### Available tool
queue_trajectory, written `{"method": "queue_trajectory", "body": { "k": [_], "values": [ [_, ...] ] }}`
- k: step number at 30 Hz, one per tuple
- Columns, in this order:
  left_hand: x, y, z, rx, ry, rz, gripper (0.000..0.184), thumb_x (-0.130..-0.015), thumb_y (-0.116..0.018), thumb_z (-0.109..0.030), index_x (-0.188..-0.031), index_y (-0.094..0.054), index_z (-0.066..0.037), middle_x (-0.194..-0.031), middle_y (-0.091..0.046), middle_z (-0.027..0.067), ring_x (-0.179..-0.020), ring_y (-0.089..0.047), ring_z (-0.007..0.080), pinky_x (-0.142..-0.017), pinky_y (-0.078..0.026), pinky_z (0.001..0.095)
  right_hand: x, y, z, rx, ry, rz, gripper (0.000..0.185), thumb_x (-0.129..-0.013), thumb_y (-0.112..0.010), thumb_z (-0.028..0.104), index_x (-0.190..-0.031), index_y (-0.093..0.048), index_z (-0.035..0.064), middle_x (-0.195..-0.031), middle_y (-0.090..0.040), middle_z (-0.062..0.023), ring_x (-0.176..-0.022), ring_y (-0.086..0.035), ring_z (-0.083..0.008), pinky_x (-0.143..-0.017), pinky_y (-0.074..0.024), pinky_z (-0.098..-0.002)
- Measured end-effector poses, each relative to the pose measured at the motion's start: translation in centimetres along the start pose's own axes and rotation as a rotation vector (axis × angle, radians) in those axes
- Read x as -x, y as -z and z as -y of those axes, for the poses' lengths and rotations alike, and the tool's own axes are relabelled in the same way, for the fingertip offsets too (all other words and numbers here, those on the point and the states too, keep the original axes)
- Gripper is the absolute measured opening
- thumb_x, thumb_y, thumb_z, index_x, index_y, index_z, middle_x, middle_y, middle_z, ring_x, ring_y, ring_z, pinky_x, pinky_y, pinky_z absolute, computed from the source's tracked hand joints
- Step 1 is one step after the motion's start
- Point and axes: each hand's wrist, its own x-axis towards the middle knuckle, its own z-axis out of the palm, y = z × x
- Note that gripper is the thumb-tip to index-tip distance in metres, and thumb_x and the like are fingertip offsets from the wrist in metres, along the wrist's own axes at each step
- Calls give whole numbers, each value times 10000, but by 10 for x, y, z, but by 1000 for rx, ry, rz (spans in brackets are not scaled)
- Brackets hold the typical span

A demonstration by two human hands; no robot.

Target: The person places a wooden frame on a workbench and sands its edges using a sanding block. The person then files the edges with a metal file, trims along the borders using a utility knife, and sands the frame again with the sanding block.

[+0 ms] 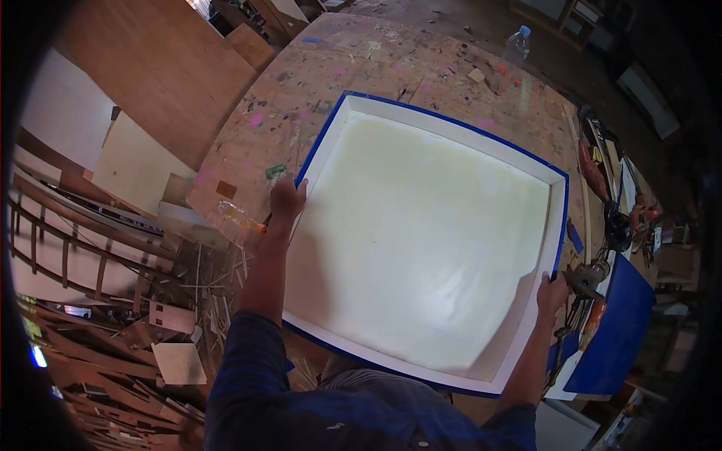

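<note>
A large square shallow tray-like box [421,248], white inside with a blue rim, faces up in front of my body. My left hand [288,197] grips its left wall, with the thumb over the rim and the fingers hidden outside. On the right wall, near the front corner, my right hand [553,292] holds the rim in the same way. The box's near edge is close to my torso, and its far part is over the workbench [256,143]. Whether its underside touches the bench cannot be seen.
A clear bottle with a blue cap [517,46] stands at the bench's far right. Hand tools [598,278] crowd the right edge beside a blue panel [617,331]. Another bottle [241,216] lies left of my left hand. Wood scraps [214,293] fill the floor at left.
</note>
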Motion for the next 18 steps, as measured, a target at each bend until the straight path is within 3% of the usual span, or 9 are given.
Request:
{"method": "queue_trajectory", "body": {
  "k": [7, 11, 15, 18],
  "values": [
    [-3, -12, -4, 35, 31, 53, 381, -995, -815, -347, -1133, -733, -2, -962, -786, 267, -935, -771, 487, -815, -608, 576, -5, -19, -7, -39, 3, -2, 297, -982, -813, 204, -1104, -742, -58, -1014, -788, -275, -971, -753, -507, -863, -563, -588],
    [19, 14, 5, 158, 49, 91, 381, -973, -844, -319, -1162, -748, -2, -969, -797, 255, -917, -775, 478, -813, -608, 563, -6, -26, -16, -56, 5, -5, 342, -1003, -788, 243, -1171, -754, -53, -1059, -794, -281, -994, -765, -485, -885, -576, -566],
    [76, 57, 23, 103, 107, 216, 378, -954, -860, -275, -1197, -760, -3, -1003, -811, 248, -937, -783, 470, -819, -614, 539, -6, -33, -27, 22, 28, -46, 383, -1029, -771, 303, -1186, -749, -46, -1029, -806, -228, -929, -780, -416, -841, -588, -516],
    [131, 88, 45, -17, 45, 189, 360, -953, -853, -242, -1212, -763, -9, -1053, -811, 259, -973, -787, 465, -838, -622, 524, 6, -28, -31, -104, 0, 5, 412, -1031, -765, 321, -1207, -759, -52, -1025, -803, -222, -902, -773, -392, -856, -583, -506]
  ]
}}
